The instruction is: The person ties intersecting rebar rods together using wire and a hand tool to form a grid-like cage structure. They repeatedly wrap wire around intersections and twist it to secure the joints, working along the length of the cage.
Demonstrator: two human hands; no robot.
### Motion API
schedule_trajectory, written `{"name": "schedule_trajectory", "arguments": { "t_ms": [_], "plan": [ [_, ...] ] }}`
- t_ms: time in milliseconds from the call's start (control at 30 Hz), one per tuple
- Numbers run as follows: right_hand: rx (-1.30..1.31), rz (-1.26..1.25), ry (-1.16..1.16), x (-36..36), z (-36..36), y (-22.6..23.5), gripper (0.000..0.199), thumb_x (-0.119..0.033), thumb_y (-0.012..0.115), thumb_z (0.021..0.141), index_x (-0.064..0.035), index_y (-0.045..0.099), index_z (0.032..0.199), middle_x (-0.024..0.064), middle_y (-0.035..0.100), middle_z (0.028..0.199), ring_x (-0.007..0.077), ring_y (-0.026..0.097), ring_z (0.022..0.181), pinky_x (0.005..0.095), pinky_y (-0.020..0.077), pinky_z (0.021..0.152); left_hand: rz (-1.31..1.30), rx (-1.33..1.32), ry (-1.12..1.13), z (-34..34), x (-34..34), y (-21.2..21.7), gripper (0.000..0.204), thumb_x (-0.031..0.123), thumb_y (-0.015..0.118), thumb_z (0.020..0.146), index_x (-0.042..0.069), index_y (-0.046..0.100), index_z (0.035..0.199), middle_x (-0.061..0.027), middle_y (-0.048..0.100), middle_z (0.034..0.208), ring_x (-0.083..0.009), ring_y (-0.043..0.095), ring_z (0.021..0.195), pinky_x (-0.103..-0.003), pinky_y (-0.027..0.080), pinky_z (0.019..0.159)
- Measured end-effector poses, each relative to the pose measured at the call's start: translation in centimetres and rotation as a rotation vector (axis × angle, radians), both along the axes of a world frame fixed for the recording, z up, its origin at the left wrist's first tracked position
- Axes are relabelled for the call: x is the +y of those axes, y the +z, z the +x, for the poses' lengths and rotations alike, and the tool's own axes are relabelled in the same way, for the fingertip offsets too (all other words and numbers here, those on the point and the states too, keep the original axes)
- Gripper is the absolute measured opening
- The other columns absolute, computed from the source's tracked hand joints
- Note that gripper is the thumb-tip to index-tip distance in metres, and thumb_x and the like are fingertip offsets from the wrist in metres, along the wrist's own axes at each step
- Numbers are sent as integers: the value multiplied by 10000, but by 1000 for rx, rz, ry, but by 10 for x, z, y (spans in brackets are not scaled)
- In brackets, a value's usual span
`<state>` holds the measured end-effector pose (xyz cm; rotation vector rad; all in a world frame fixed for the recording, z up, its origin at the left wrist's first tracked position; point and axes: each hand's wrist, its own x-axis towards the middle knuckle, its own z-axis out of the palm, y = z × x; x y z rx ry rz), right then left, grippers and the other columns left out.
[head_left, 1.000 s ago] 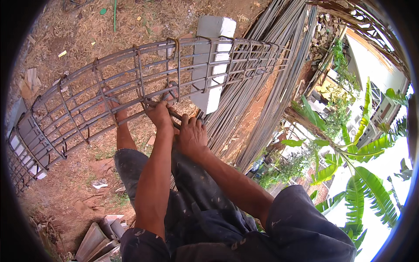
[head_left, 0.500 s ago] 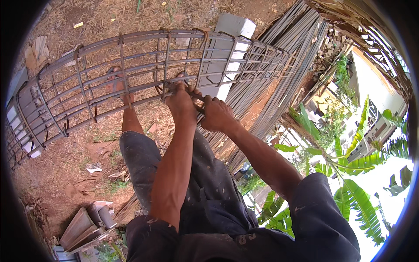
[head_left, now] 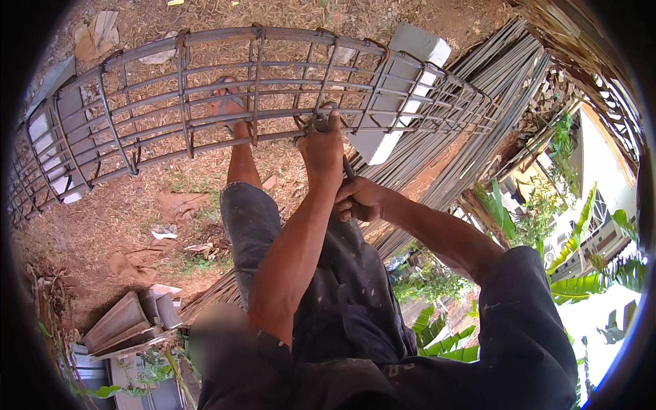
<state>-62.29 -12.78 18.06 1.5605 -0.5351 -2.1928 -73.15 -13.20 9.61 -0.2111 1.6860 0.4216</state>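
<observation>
A long rebar cage (head_left: 256, 82) of rusty bars and bent stirrups curves across the upper view. At its near lower bar, my left hand (head_left: 322, 152) is closed around the head end of dark metal pincers (head_left: 349, 167), right beside a stirrup crossing. Closer to my body, my right hand (head_left: 361, 198) grips the handle of the same tool, its fingers curled. The jaws are mostly hidden by my left fingers, so I cannot tell whether they bite on wire.
The cage lies across a grey-and-white block (head_left: 418, 44) at right and another block (head_left: 72, 116) at left. Beyond the right block lies a pile of loose bars (head_left: 471, 89). My sandalled foot (head_left: 229, 99) shows through the cage. Boards (head_left: 123, 321) are stacked lower left.
The view has shifted, so the cage sits further right. My right hand has come down toward my body, away from my left, and the tool's handle points more toward me.
</observation>
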Motion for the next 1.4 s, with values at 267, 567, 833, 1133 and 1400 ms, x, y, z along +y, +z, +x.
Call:
{"name": "schedule_trajectory", "arguments": {
  "t_ms": [267, 567, 833, 1133, 1400],
  "plan": [
    [243, 101, 560, 61, 0, 7, 445, -429, 691, 875, -53, 634, 1105, 85, 673, 991, 221, 668, 860, 382, 545, 770, 129, -634, 971, 8, -10, 5, 238, 260, 636, 940, 63, 533, 1025, -23, 548, 754, -157, 579, 680, -329, 526, 612],
    [133, 875, 2142, 104, -14, 17, 563, -362, 779, 745, 20, 580, 1108, 194, 695, 965, 338, 684, 912, 443, 545, 789, -146, -312, 1278, 39, 49, 8, 120, 136, 556, 956, 34, 499, 929, -37, 494, 703, -181, 514, 564, -349, 469, 521],
    [141, 35, 529, 59, 33, -5, 261, -314, 750, 844, -102, 639, 950, 5, 577, 703, 175, 595, 638, 403, 535, 615, 81, -535, 1189, 30, -7, -14, 224, 113, 698, 879, -6, 575, 1023, -105, 626, 759, -227, 612, 569, -385, 525, 478],
    [169, 903, 1411, 32, 16, -6, 423, -270, 761, 726, 8, 637, 1018, 138, 664, 819, 209, 665, 704, 356, 549, 660, -44, 343, 128, 46, 27, 11, 484, 357, 396, 1026, -94, 573, 1025, -247, 611, 766, -429, 596, 698, -518, 437, 668],
    [58, 414, 172, 29, 67, 35, 464, -290, 512, 994, -91, 434, 1406, 141, 671, 1012, 247, 687, 836, 341, 572, 568, 241, 543, -426, 37, -13, 46, 368, 300, 444, 1004, -29, 604, 965, -264, 636, 816, -478, 607, 806, -529, 464, 699]
  ]
}}
